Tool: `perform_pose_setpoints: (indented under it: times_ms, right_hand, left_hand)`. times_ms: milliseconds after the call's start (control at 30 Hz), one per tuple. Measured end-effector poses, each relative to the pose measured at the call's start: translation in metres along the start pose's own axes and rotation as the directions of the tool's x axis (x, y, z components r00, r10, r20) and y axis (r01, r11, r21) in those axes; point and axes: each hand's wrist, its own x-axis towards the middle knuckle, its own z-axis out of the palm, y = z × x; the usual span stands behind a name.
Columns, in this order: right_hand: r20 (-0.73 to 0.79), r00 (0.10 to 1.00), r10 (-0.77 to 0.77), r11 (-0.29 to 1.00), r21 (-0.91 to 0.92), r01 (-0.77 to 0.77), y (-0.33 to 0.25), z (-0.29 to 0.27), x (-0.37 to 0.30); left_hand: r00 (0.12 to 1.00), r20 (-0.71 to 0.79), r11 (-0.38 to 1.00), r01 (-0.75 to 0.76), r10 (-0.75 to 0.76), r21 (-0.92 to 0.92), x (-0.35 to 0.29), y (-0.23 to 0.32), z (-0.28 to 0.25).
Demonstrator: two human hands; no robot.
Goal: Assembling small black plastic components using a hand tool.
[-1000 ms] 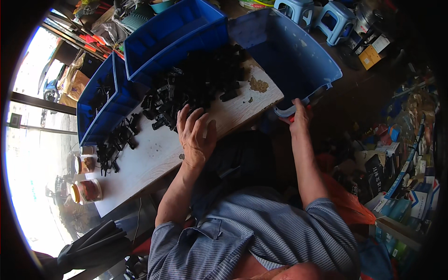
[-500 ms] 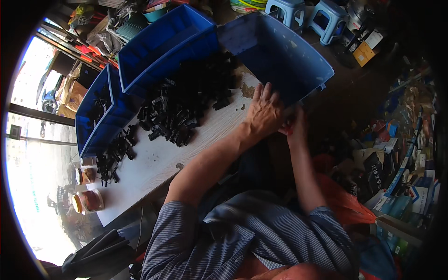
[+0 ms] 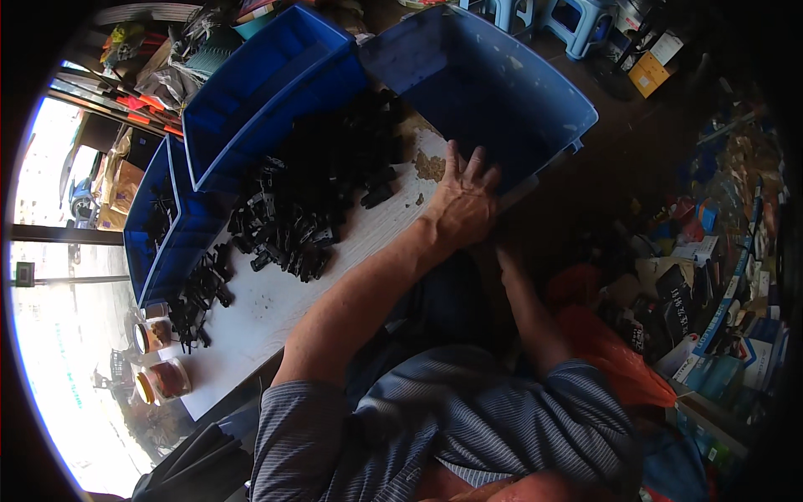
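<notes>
Grey-blue tub stands open past the right end of the table; what carries it I cannot see. Left of the tub sits a large blue bin and, farther left, a smaller blue bin. Black parts lie heaped left of the tub, in front of the large bin. At the tub's near corner is my left hand, fingers parted; its palm is hidden, so I cannot tell what that grip holds. My right hand is shadowed, just my side of the tub, its grip also unclear. Pulling hard on the tub's near edge could tip it; a leftward sweep of my forearm might knock parts off. Pale characters mark a dark packet well right of the tub; I see no lettering on the tub itself.
</notes>
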Motion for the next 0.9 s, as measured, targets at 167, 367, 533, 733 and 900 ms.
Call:
perform_pose_setpoints:
  times_ms: [167,367,533,733,900]
  right_hand:
    - [-0.014,1.000,0.026,0.999,0.045,-0.026,0.005,0.008,0.019]
    - [0.002,0.999,0.034,0.994,0.107,-0.034,0.003,0.025,0.047]
    - [0.002,0.998,0.060,0.986,0.154,-0.059,0.016,0.025,0.056]
    - [0.002,0.996,0.084,0.976,0.204,-0.082,0.032,0.015,0.048]
    - [-0.010,0.995,0.095,0.963,0.253,-0.090,0.048,0.004,0.037]
  left_hand:
    - [0.991,0.132,0.997,0.005,0.006,-0.080,0.005,-0.004,-0.009]
    - [0.973,0.229,0.985,0.012,0.028,-0.172,0.008,-0.006,-0.011]
    - [0.965,0.260,0.991,-0.010,0.045,-0.133,0.010,-0.008,-0.010]
    - [0.980,0.198,0.993,0.017,0.007,-0.118,0.010,-0.006,-0.006]
    - [0.962,0.273,0.979,0.043,0.014,-0.201,0.015,-0.008,-0.012]
